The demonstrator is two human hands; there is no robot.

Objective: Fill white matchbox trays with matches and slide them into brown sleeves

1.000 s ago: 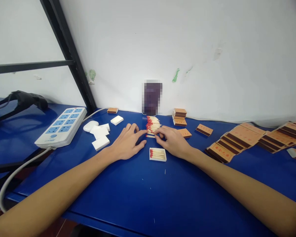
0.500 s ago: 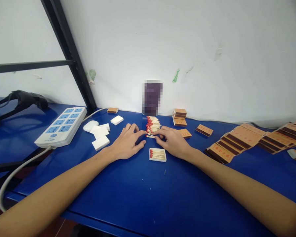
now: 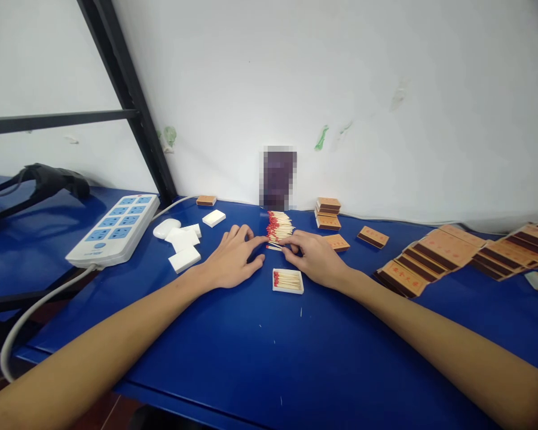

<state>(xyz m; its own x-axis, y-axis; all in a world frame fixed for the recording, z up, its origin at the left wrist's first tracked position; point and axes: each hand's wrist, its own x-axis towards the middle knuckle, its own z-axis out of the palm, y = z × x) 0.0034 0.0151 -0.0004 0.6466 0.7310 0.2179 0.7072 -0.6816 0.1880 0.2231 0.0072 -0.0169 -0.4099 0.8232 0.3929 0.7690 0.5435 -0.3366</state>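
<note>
A pile of red-headed matches (image 3: 280, 225) lies on the blue table, the sticks roughly parallel with heads to the left. Fingers spread, my left hand (image 3: 234, 257) rests at the pile's left, its index fingertip at the heads of the nearest matches. From the other side my right hand (image 3: 316, 255) pinches the stick ends of a few matches (image 3: 275, 245) at the pile's near edge; its fingertips partly cover them. Just in front of the hands sits a white matchbox tray (image 3: 288, 291), holding a layer of matches with red heads at left.
White trays (image 3: 185, 260) and a white rounded case (image 3: 167, 228) lie left, beside a power strip (image 3: 116, 230). Orange matchboxes (image 3: 328, 223) are stacked behind my right hand. Rows of matchbox sleeves (image 3: 448, 246) spread right. A blurred dark object (image 3: 278, 179) leans on the wall.
The view has shifted very slightly. Both hands stay at the near edge of the match pile, and the tray keeps its place.
</note>
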